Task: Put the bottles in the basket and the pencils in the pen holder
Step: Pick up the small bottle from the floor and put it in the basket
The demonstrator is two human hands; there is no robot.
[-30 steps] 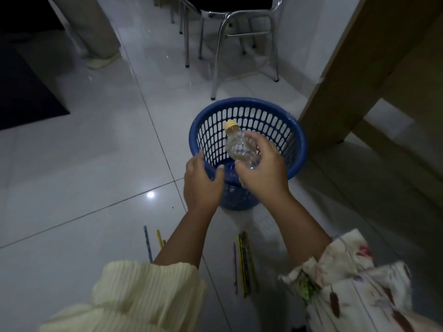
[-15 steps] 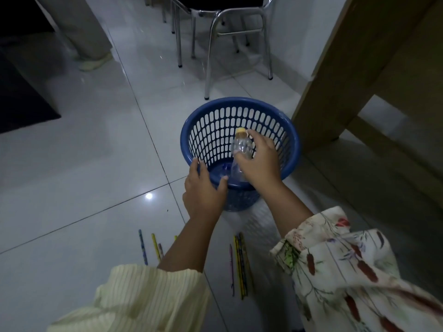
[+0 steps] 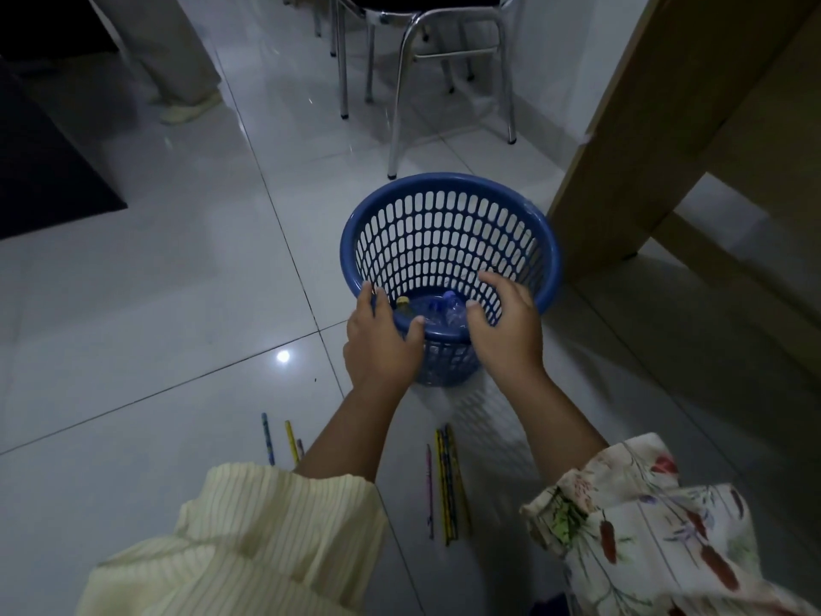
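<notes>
No brand, label or writing can be read anywhere in this dim view. One round blue plastic basket (image 3: 448, 224) with slotted walls stands on the glossy white tiled floor (image 3: 177, 304), just beside a pale wooden furniture leg (image 3: 622, 162). Inside it, at the bottom, lie clear plastic bottles (image 3: 448, 311); a yellow cap and a blue cap show, so two at least, though the exact count cannot be told.

The left hand (image 3: 382, 344) rests on the near rim of the basket, its fingers (image 3: 371, 295) curled over the edge and the thumb against the outer wall. The right hand (image 3: 506, 324) hovers over the near rim with its fingers (image 3: 497, 280) spread loosely apart, holding nothing.

On the floor nearer the person lie the slim coloured pencils (image 3: 448, 482), in two groups. Three lie to the left of the left forearm: one blue, one yellow and one short, partly hidden. To the right of it, one pink pencil lies beside a tight bundle of about three more.

One metal-legged chair (image 3: 444, 60) stands beyond the basket
</notes>
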